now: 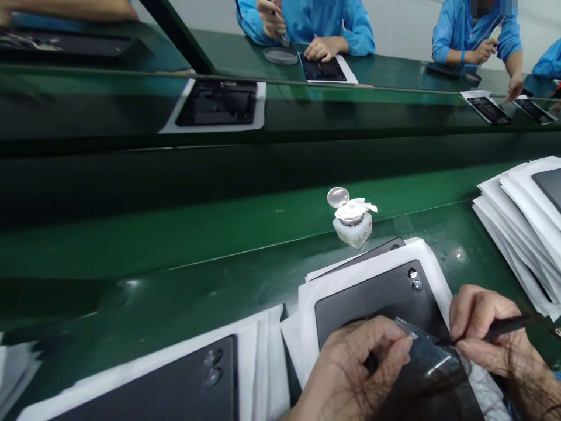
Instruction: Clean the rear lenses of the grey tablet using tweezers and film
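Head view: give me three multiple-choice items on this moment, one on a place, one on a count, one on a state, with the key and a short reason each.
1. Where does the small white jar stand?
A. On the green table beyond the dark tablet
B. On the stack of white sheets at the right
C. In the left hand

2. How many round camera lenses show on the dark tablet under the hands?
A. One
B. Two
C. Four

3. How is the jar's lid?
A. Screwed shut
B. Flipped open
C. Lying on the tablet

Key: 1 A, it sits on the green table just past the tablet's far corner. 2 B, two lenses sit side by side near its far corner. 3 B, the round lid stands tipped up behind the mouth. The left hand pinches a clear film; the right hand holds a thin dark tool.
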`<state>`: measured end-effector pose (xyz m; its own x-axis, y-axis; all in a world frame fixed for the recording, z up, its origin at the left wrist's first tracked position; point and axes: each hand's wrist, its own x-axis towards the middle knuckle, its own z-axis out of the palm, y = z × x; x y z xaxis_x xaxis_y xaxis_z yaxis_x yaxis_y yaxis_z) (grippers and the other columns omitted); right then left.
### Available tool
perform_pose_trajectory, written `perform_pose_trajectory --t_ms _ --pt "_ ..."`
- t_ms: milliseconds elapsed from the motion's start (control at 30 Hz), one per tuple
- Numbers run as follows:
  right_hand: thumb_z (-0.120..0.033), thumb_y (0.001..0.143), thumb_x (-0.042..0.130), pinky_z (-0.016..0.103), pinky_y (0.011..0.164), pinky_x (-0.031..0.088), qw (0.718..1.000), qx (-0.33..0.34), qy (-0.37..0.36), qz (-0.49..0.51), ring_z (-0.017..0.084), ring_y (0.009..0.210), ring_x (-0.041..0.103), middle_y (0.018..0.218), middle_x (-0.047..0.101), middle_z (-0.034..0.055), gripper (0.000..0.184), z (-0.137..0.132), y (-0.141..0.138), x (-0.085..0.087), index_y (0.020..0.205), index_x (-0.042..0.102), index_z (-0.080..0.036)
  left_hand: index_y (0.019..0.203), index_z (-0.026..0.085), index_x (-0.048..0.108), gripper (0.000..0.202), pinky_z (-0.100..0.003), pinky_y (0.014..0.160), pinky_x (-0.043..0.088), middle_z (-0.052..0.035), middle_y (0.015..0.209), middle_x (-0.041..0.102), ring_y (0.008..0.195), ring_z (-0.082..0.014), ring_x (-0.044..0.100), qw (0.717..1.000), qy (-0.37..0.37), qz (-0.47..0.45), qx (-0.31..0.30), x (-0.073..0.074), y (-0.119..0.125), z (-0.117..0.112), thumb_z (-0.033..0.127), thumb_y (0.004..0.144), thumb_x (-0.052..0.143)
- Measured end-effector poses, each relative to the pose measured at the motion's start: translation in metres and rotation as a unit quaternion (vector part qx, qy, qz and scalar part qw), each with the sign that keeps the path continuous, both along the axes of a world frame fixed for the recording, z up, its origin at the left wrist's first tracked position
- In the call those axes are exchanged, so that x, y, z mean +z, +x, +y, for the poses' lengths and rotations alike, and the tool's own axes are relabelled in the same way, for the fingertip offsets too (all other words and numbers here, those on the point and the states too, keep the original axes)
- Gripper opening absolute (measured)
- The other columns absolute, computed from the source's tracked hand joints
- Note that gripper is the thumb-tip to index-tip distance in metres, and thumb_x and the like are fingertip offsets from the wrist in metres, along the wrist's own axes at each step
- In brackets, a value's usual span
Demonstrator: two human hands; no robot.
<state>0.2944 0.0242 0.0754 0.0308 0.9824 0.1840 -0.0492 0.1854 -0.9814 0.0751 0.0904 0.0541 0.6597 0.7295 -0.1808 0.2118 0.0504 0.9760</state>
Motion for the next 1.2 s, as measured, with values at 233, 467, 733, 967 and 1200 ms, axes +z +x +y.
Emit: perform_pose_trajectory --t_ms 233,467,733,967,1200 --pt "-0.012 0.072 0.079 0.022 0.037 0.045 0.978 -0.135 -0.039 0.151 0.014 0.048 0.059 0.068 0.068 -0.0024 0.02 0.018 -0.01 -0.009 0.072 0.067 -0.029 0.066 0.024 0.063 0.027 -0.022 0.046 0.038 0.0034 0.053 0.063 0.046 -0.0122 0.057 0.999 0.032 0.019 0.02 0.005 0.003 -0.001 0.038 0.088 0.056" --pt "-0.019 0.066 0.086 0.016 0.041 0.044 0.938 -0.233 -0.121 0.226 0.007 0.041 0.055 0.056 0.064 -0.0065 0.024 0.058 -0.021 -0.017 0.064 0.062 -0.022 0.062 0.026 0.061 0.024 -0.019 0.043 0.043 0.0058 0.051 0.066 0.044 -0.0117 0.06 0.991 0.126 0.016 0.033 0.009 0.005 0.002 0.026 0.085 0.054" --pt "-0.02 0.065 0.087 0.015 0.039 0.04 0.931 -0.238 -0.148 0.232 0.007 0.04 0.052 0.056 0.063 -0.0071 0.027 0.05 -0.024 -0.027 0.064 0.06 -0.022 0.067 0.026 0.062 0.022 -0.015 0.042 0.045 0.0102 0.051 0.065 0.042 -0.009 0.062 0.981 0.195 -0.016 0.016 0.001 0.004 0.002 0.018 0.087 0.059" --pt "-0.021 0.064 0.087 0.015 0.039 0.039 0.926 -0.248 -0.152 0.241 0.006 0.04 0.051 0.057 0.062 -0.0072 0.028 0.051 -0.026 -0.028 0.064 0.059 -0.022 0.068 0.026 0.062 0.021 -0.014 0.039 0.044 0.011 0.051 0.064 0.041 -0.0085 0.06 0.976 0.212 -0.025 0.038 0.001 0.005 0.002 0.016 0.086 0.06" --pt "-0.021 0.064 0.087 0.016 0.04 0.038 0.924 -0.254 -0.156 0.239 0.007 0.04 0.049 0.056 0.061 -0.0075 0.029 0.051 -0.027 -0.027 0.063 0.058 -0.022 0.067 0.026 0.061 0.021 -0.013 0.038 0.044 0.0109 0.051 0.063 0.04 -0.0082 0.06 0.975 0.215 -0.039 0.043 0.001 0.004 0.002 0.014 0.085 0.061"
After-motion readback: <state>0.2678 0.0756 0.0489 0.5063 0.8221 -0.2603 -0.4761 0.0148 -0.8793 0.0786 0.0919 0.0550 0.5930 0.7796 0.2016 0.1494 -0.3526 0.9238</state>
